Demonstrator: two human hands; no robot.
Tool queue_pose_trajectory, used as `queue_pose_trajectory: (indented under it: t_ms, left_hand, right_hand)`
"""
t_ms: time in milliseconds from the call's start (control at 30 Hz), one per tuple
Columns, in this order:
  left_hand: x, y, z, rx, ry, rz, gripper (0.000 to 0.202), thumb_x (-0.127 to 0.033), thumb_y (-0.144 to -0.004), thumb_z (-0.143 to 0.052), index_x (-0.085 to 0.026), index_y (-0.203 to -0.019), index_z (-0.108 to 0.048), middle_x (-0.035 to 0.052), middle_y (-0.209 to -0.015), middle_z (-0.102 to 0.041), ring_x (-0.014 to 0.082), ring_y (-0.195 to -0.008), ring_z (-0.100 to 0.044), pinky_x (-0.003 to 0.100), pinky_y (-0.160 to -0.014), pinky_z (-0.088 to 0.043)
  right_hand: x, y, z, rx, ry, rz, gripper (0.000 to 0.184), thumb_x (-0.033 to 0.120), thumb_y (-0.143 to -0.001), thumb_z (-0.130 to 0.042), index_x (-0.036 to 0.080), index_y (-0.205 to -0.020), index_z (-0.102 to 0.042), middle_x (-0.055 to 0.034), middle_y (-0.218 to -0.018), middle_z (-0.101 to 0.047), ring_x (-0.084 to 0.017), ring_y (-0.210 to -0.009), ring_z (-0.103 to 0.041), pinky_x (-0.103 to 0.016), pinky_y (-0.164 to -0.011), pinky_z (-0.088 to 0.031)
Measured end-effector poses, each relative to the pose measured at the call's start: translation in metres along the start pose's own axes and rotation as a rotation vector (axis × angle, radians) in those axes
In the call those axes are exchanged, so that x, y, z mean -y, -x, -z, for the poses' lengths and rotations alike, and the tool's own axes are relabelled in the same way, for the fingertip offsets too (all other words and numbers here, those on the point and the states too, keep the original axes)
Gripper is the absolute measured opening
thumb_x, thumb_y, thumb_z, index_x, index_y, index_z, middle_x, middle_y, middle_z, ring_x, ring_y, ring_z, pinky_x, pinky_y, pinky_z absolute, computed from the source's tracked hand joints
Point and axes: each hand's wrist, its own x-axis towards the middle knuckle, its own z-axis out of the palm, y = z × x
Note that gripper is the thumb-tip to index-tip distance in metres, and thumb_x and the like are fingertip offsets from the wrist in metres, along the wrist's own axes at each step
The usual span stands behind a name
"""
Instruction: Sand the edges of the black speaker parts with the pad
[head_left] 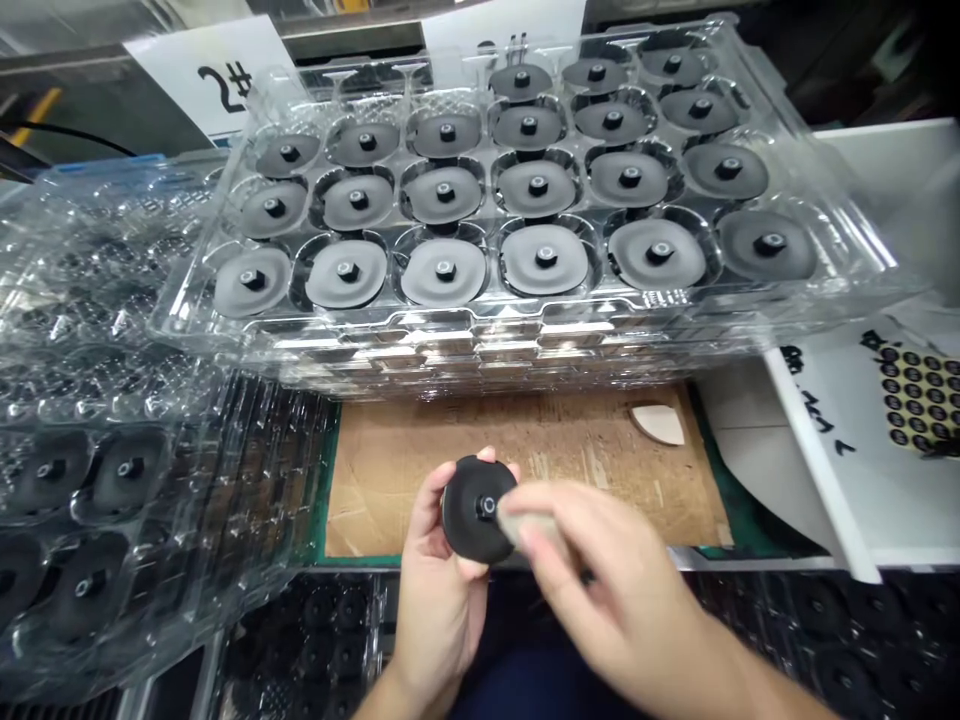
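My left hand (439,590) holds a round black disc (471,508) with a small metal hub in its middle, face toward me, just above the near edge of a brown cardboard mat (600,450). My right hand (622,600) is blurred and reaches in from the right. Its fingertips press a small pale pad-like piece (532,525) against the disc's right side. Whether that piece is a cloth or a sticker I cannot tell.
A stack of clear plastic trays (480,340) stands behind the mat, its top tray holding several grey discs (444,271). More clear trays with black discs (90,480) lie at the left. A white sheet with small black round stickers (919,395) lies at the right. A "2#" sign (217,80) stands at the back.
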Motion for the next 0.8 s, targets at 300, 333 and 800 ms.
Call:
queue_pose_trajectory:
  t_ms: [300, 333, 800]
  left_hand:
    - [-0.003, -0.001, 0.001, -0.041, 0.026, 0.031, 0.049, -0.013, -0.060, -0.081, -0.035, -0.101, -0.067, -0.0007, -0.112, -0.072, 0.0197, -0.097, -0.069, 0.024, -0.080, -0.055]
    - [-0.003, -0.003, 0.002, -0.044, 0.026, 0.032, 0.048, -0.017, -0.060, -0.082, -0.035, -0.103, -0.066, 0.0000, -0.114, -0.071, 0.0209, -0.098, -0.068, 0.025, -0.080, -0.056]
    - [-0.004, -0.015, 0.004, -0.045, 0.046, 0.111, 0.055, -0.038, -0.061, -0.079, -0.029, -0.113, -0.062, 0.0082, -0.120, -0.067, 0.0274, -0.109, -0.063, 0.032, -0.089, -0.052]
  right_hand:
    - [-0.002, -0.005, -0.003, 0.036, -0.070, -0.022, 0.017, 0.019, -0.090, -0.045, 0.021, -0.099, -0.060, -0.0005, -0.089, -0.070, -0.014, -0.076, -0.064, -0.024, -0.069, -0.047]
    - [-0.008, -0.006, -0.003, 0.042, -0.104, -0.064, 0.017, 0.022, -0.090, -0.046, 0.022, -0.098, -0.061, 0.0002, -0.089, -0.070, -0.014, -0.075, -0.064, -0.024, -0.068, -0.047]
    - [-0.088, 0.041, -0.048, -0.029, -0.192, -0.504, 0.026, 0.036, -0.081, -0.055, 0.017, -0.094, -0.068, -0.0072, -0.087, -0.073, -0.020, -0.070, -0.067, -0.030, -0.062, -0.053]
